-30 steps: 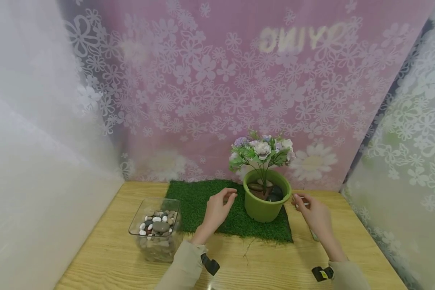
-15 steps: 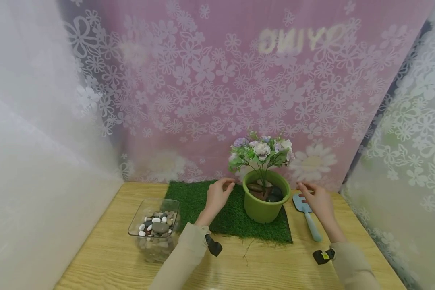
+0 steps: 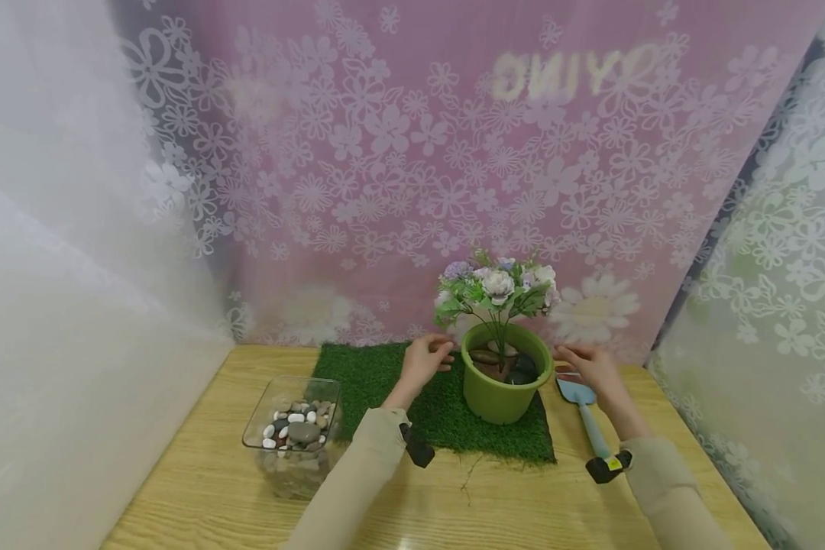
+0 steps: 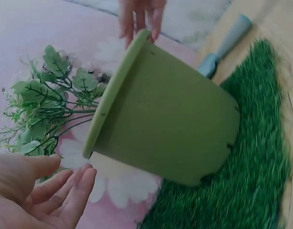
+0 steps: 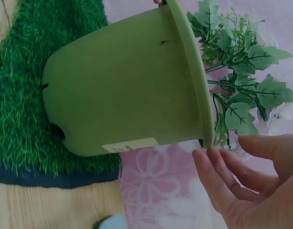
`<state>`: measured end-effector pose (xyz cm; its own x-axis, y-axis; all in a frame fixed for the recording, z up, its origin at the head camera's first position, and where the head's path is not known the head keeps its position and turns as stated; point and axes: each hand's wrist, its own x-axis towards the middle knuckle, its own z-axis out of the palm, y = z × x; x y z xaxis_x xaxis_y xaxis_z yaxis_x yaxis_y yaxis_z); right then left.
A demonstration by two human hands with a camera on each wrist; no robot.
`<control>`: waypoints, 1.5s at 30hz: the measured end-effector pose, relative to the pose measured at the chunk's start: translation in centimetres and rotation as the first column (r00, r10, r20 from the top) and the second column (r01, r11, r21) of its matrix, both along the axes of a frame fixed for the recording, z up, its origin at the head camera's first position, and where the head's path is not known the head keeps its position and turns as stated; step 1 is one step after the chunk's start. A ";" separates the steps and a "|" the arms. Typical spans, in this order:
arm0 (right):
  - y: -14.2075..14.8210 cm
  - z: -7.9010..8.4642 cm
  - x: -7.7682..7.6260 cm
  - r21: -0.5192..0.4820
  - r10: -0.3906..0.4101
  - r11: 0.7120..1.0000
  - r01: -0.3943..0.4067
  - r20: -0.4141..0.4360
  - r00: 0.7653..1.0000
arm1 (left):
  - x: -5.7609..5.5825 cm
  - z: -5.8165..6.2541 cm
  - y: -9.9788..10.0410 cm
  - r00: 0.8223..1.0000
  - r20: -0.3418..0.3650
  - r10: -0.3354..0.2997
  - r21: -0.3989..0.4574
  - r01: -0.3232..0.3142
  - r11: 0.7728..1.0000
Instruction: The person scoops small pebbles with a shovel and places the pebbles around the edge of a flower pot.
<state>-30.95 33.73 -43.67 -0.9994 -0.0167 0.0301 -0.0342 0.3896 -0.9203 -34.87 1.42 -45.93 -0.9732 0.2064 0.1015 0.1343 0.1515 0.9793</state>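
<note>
A green flower pot (image 3: 500,397) stands upright on the right part of an artificial grass mat (image 3: 385,382). Out of it rises a bunch of artificial flowers (image 3: 498,286), with several large stones (image 3: 522,368) around the stems. My left hand (image 3: 422,363) is just left of the pot; in the left wrist view its loosely bent fingers (image 4: 79,191) stop short of the rim. To the pot's right is my right hand (image 3: 594,370), its fingertips (image 5: 200,157) very close to the rim; whether they touch it I cannot tell. Neither hand holds anything.
A clear plastic container (image 3: 292,443) of pebbles stands at the left of the wooden table (image 3: 502,512). Below my right hand lies a blue garden trowel (image 3: 587,416). A pink floral curtain (image 3: 385,191) hangs behind.
Both hands have risen a little from beside the pot. My left hand has then shifted right, towards the rim. The trowel came into view as the right hand lifted. The pot has not moved.
</note>
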 end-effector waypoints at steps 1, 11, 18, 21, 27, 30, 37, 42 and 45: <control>0.0 0.0 -0.1 -0.018 0.005 1.000 -0.004 0.019 1.000 | 0.0 0.0 0.1 0.999 0.036 -0.001 0.038 -0.001 0.999; 0.1 -0.2 -1.0 -0.194 0.032 0.981 -0.001 0.156 0.987 | 0.1 0.4 1.6 0.983 0.185 -0.025 0.159 -0.005 0.987; 0.3 -0.4 -1.6 -0.261 0.057 0.965 0.006 0.231 0.971 | -0.2 0.2 2.2 0.973 0.230 -0.008 0.181 -0.035 0.983; 0.4 -0.4 -1.6 -0.267 0.069 0.964 0.001 0.250 0.966 | -0.3 0.0 2.3 0.968 0.253 -0.006 0.199 -0.046 0.979; 0.4 -0.4 -1.7 -0.284 0.068 0.959 0.008 0.259 0.963 | -0.5 -0.2 2.5 0.959 0.283 -0.002 0.222 -0.063 0.973; 0.3 -0.3 -1.8 -0.277 0.068 0.961 0.003 0.247 0.967 | -0.6 -0.1 2.5 0.955 0.298 0.004 0.232 -0.076 0.970; 0.0 -0.4 -1.6 -0.276 0.062 0.961 0.010 0.251 0.966 | -0.4 0.1 2.6 0.951 0.307 0.022 0.220 -0.094 0.971; -0.4 -0.3 -1.1 -0.228 0.035 0.973 0.019 0.229 0.973 | -0.5 0.0 2.7 0.957 0.288 0.036 0.223 -0.103 0.969; -0.6 -0.1 -1.0 -0.214 0.016 0.976 0.033 0.222 0.975 | -0.6 0.1 2.6 0.959 0.281 0.039 0.227 -0.106 0.968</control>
